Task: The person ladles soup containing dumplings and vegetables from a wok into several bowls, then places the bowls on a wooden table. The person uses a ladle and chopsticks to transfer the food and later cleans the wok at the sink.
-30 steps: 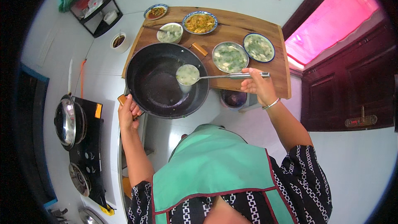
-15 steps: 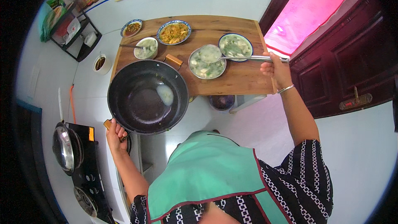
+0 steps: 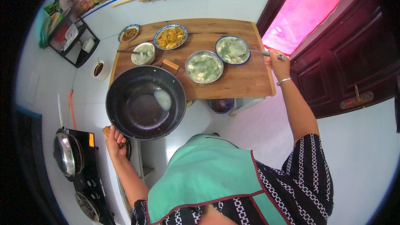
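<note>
Gripping wok handle, left hand (image 3: 114,138) closed tight, holds black wok (image 3: 146,102) left of centre, off worktop (image 3: 233,81) edge, level so soup residue stays pooled. Right hand (image 3: 277,60) closed on ladle (image 3: 254,51), its bowl over blue-rimmed soup bowl (image 3: 232,50), upper centre, for serving.

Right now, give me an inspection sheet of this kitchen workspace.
Surface: wooden table, dishes on it.
Job's things: black wok with a little pale soup; ladle over the blue-rimmed soup bowl.
Clutter: metal soup bowl, small bowl, plate of yellow food, small plate.
Grippers: left hand grips the wok handle; right hand holds the ladle.
Cables: nothing seen.
Surroundings: stove, shelf rack, dark door.
</note>
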{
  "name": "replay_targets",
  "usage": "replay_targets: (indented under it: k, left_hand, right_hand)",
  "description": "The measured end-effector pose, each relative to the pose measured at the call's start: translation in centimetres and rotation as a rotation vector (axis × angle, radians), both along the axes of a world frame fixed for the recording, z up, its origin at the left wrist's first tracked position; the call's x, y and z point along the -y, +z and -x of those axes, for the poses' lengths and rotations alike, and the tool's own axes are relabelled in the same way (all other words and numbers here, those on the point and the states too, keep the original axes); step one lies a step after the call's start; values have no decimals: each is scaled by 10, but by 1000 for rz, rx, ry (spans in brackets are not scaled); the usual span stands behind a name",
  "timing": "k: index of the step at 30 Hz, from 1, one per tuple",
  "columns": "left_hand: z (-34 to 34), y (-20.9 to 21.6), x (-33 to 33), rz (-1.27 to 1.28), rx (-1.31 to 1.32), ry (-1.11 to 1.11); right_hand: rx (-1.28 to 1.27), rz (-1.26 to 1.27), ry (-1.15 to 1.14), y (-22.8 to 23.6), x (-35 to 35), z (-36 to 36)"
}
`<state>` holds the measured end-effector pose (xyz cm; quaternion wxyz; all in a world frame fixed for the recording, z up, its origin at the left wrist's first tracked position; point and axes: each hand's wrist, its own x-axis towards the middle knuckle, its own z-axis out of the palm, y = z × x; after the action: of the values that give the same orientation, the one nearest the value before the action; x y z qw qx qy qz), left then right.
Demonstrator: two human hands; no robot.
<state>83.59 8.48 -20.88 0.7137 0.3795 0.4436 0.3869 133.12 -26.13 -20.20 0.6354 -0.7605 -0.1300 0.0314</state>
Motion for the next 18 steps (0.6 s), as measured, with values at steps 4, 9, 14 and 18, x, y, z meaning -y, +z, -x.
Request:
replay_targets:
  k: [4, 9, 14, 18]
  left_hand:
    - [2, -1, 0, -14, -4, -10]
    - [2, 1, 1, -18, -10, -19]
    - [3, -2, -2, -15, 14, -33]
    - [3, 0, -1, -10, 16, -28]
  right_hand:
    - [208, 55, 63, -5, 2, 4]
    - [54, -15, -79, -3, 12, -10]
    - [-209, -201, -94, -1, 18, -1]
    - [-118, -122, 46, 11, -2, 44]
